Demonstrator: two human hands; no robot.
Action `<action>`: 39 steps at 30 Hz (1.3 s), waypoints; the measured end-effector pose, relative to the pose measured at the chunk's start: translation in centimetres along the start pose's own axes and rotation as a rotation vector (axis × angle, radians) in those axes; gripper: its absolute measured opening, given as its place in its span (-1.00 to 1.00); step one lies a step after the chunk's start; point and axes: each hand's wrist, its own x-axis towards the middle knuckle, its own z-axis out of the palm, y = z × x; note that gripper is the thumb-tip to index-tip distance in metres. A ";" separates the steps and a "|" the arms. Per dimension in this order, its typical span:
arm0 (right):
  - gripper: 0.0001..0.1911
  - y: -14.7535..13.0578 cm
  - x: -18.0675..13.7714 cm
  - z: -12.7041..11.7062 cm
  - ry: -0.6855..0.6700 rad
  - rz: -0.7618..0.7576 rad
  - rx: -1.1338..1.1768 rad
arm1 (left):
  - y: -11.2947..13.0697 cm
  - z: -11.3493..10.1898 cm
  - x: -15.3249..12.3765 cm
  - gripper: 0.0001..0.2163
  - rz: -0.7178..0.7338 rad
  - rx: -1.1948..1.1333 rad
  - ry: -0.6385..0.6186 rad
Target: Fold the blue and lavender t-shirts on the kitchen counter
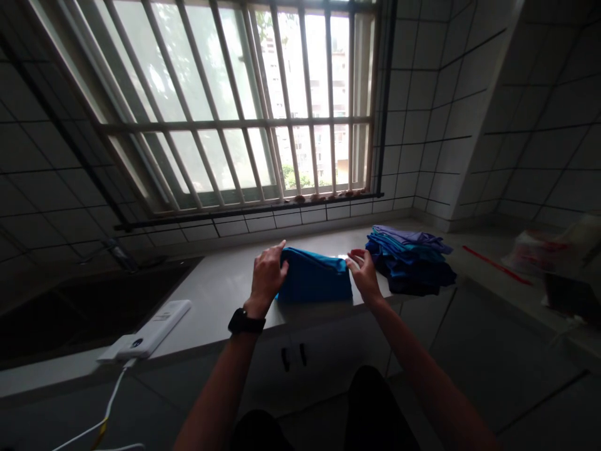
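Blue cloth (314,283), folded into a rectangle, is seen at the centre of the frame on the pale counter (220,291), close to its front edge. Its left end is grasped by the left hand (267,274), fingers curled over the fold; its upper right corner is pinched by the right hand (364,272). A stack of folded cloths (408,263) is placed just to its right. A white power bank (150,329) is laid at lower left, beside the dark sink (70,313).

Folded cloth (313,277) on counter (220,294), stack of cloths (408,258) to its right, power bank (153,327) left, window (244,100) behind
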 end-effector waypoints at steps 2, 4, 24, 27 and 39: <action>-0.71 0.4 0.2 0.0 0.021 -0.073 -0.040 | 0.2 2.1 -0.1 -0.50 -0.022 0.019 -0.043; -0.70 1.3 -0.8 -0.4 -0.059 -0.137 -0.150 | 0.1 4.7 -1.6 -0.50 0.005 0.011 -0.189; -0.63 8.3 -3.4 -1.9 -0.447 -0.302 -0.783 | 3.1 5.3 -9.5 -0.77 -0.100 0.279 -0.430; -0.66 8.5 -2.7 -1.5 -0.400 -0.353 -0.775 | 2.1 4.9 -9.3 -0.77 -0.221 0.349 -0.409; -0.71 8.1 -2.1 -0.3 -0.356 -0.235 -0.874 | -8.4 1.9 -7.7 -0.57 -0.534 0.398 -0.368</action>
